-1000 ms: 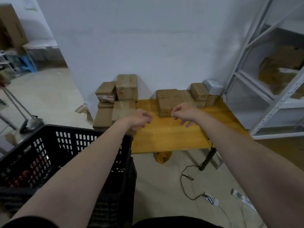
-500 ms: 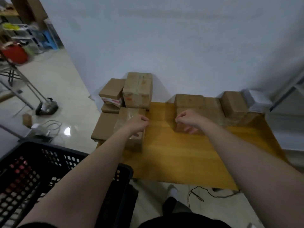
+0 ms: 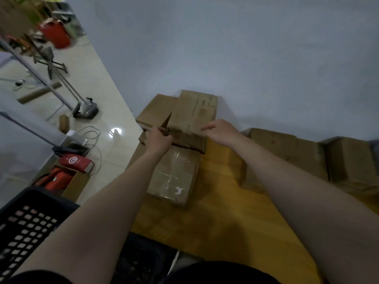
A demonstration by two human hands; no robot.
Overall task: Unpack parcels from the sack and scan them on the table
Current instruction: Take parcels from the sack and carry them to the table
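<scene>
Yellow bench [image 3: 215, 214] beside a black crate [image 3: 30, 220], contents unclear; left hand [image 3: 159, 138] and right hand [image 3: 222, 132] grip the top box [image 3: 193, 111], lengthwise toward the wall [image 3: 225, 48]

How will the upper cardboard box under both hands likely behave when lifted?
The top box looks rigid, with straight edges, so it probably keeps its shape. The left hand and right hand grip its near corners, which suggests bulk rather than clear weight. Resting partly on the taped box, it may slide on that glossy tape.

Matt cardboard parcels [image 3: 192, 115], glossy tape, smooth wooden table [image 3: 225, 212]
</scene>
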